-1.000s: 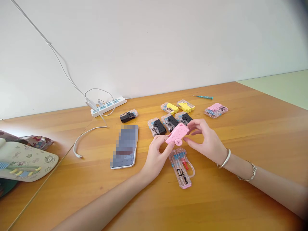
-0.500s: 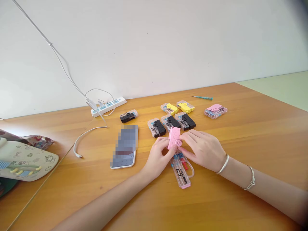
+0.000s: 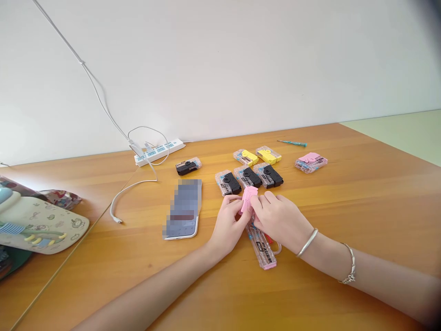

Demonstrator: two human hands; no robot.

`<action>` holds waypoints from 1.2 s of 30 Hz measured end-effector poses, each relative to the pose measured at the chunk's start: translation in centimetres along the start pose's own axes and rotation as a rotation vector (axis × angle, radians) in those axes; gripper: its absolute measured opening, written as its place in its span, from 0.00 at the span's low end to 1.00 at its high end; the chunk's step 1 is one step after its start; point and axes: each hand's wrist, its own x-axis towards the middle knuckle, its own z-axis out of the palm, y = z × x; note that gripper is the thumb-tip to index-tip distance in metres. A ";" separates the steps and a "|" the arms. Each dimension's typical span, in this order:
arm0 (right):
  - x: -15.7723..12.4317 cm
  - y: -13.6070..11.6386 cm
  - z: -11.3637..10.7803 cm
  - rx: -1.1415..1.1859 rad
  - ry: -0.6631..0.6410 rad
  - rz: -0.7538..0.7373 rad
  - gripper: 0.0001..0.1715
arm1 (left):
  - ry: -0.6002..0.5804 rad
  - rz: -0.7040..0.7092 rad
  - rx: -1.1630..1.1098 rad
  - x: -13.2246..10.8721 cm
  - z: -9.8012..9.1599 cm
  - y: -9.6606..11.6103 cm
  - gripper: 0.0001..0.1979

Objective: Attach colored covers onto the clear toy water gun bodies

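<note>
The pink cover is pinched at its edges between the fingertips of my left hand and right hand, just above the clear water pistol on the table. It looks like light, stiff, slick plastic, best held by the rims.

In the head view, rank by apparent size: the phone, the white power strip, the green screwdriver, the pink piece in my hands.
1. phone
2. white power strip, thinner and farther back
3 and 4. pink piece, half hidden, and green screwdriver, farthest away: unsure between them.
</note>
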 end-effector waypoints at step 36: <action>2.4 0.6 -0.7 0.118 -0.245 0.145 0.08 | 0.131 -0.091 -0.038 0.0 0.1 -0.4 0.17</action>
